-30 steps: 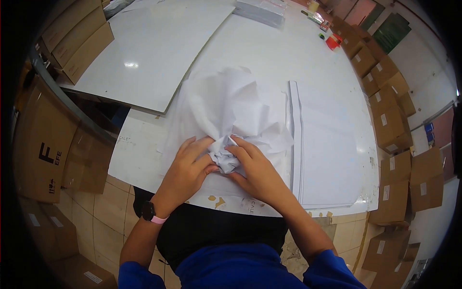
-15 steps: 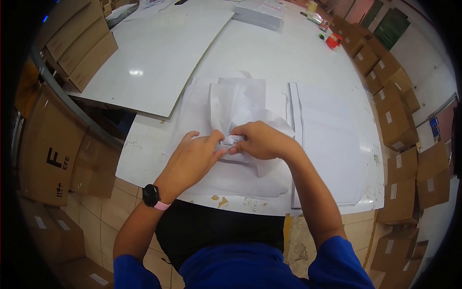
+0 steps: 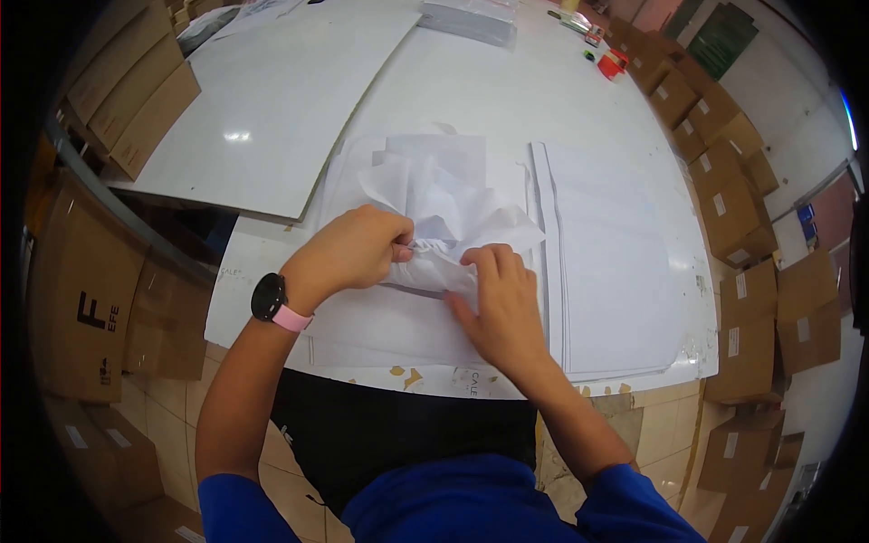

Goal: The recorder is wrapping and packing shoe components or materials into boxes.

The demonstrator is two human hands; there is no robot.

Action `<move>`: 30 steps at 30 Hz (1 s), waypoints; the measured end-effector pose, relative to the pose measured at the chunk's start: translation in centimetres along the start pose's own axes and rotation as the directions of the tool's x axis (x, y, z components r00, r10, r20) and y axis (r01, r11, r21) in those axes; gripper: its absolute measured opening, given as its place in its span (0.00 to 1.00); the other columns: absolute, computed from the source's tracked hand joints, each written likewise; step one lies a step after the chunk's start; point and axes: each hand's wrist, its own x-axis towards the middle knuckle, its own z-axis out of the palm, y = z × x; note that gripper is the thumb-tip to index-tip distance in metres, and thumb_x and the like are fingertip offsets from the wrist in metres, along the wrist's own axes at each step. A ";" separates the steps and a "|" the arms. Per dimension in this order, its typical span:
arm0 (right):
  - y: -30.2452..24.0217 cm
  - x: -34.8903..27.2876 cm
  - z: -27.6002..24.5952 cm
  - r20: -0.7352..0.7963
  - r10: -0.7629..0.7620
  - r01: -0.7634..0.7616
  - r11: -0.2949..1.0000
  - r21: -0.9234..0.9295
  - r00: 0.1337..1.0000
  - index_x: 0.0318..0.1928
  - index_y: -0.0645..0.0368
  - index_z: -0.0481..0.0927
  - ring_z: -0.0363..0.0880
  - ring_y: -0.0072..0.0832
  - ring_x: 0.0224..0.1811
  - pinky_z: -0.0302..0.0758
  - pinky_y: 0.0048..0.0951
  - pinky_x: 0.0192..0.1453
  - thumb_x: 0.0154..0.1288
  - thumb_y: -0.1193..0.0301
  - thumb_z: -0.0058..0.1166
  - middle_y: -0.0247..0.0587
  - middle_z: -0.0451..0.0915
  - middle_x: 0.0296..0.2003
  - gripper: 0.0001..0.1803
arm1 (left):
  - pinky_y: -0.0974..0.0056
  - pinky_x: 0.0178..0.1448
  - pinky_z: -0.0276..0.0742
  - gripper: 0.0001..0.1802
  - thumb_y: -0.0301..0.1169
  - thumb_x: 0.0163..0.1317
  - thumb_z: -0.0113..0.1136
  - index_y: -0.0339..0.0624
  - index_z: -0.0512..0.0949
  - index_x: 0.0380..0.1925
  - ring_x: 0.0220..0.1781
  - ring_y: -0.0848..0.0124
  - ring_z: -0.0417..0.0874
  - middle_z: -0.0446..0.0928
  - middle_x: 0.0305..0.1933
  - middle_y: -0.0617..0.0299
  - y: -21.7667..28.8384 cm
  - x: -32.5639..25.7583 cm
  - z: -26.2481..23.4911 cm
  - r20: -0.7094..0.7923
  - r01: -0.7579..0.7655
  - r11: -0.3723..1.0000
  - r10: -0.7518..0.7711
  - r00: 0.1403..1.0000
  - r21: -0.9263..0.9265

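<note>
Thin white tissue paper (image 3: 434, 195) is gathered into a bundle in front of me, its upper edges flaring loosely. A rope-like twist of the paper (image 3: 430, 245) runs across the middle. My left hand (image 3: 358, 246), wearing a black watch with a pink strap, is closed in a pinch on the left end of that twist. Against the right side of the bundle rests my right hand (image 3: 505, 303), thumb and fingers apart. Whatever the paper may enclose is hidden. Under the bundle lie flat white sheets (image 3: 380, 335).
A stack of large white sheets (image 3: 615, 271) lies right of the bundle on the white table (image 3: 453, 90). A raised white board (image 3: 262, 118) covers the left side. Cardboard boxes (image 3: 738, 208) line the right; more boxes (image 3: 136, 100) stand left. Red tape (image 3: 613, 63) sits far right.
Both hands were pinching the paper close together. My right hand has loosened and moved right and down; my left has turned over the twist. The twist is now longer and plainer to see.
</note>
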 end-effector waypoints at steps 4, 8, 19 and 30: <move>3.1 1.9 -3.3 0.164 0.176 -0.219 0.927 0.306 0.971 0.49 0.61 0.92 0.92 0.53 0.42 0.86 0.46 0.49 0.79 0.68 0.71 0.52 0.94 0.41 0.09 | 0.49 0.48 0.82 0.07 0.25 0.76 0.72 0.30 0.86 0.41 0.39 0.44 0.88 0.88 0.37 0.39 -2.0 1.4 0.0 0.047 0.031 0.998 -0.029 0.998 -0.056; 6.6 3.2 -5.4 0.194 0.280 -0.291 0.956 0.029 0.940 0.54 0.60 0.93 0.93 0.50 0.49 0.86 0.47 0.58 0.80 0.67 0.70 0.51 0.94 0.45 0.11 | 0.49 0.46 0.79 0.13 0.31 0.79 0.70 0.30 0.85 0.39 0.35 0.51 0.81 0.85 0.34 0.40 -2.3 3.8 -1.1 0.159 0.105 0.994 -0.109 0.981 0.036; 1.2 4.4 3.0 -0.060 -0.294 0.285 0.950 -0.129 0.954 0.71 0.60 0.85 0.83 0.43 0.70 0.57 0.65 0.96 0.71 0.65 0.78 0.42 0.87 0.61 0.31 | 0.50 0.53 0.82 0.13 0.35 0.78 0.72 0.34 0.90 0.42 0.42 0.52 0.86 0.86 0.35 0.45 -2.6 4.2 -1.1 0.066 0.165 0.985 -0.168 0.984 0.053; 4.1 7.8 4.3 0.165 -0.125 0.129 0.992 -0.012 0.978 0.67 0.55 0.89 0.90 0.43 0.65 0.69 0.65 0.86 0.85 0.61 0.66 0.43 0.92 0.60 0.19 | 0.49 0.83 0.78 0.32 0.24 0.71 0.74 0.34 0.79 0.74 0.74 0.49 0.85 0.85 0.72 0.47 0.2 -0.5 5.5 -0.271 -0.076 0.841 0.256 0.928 0.536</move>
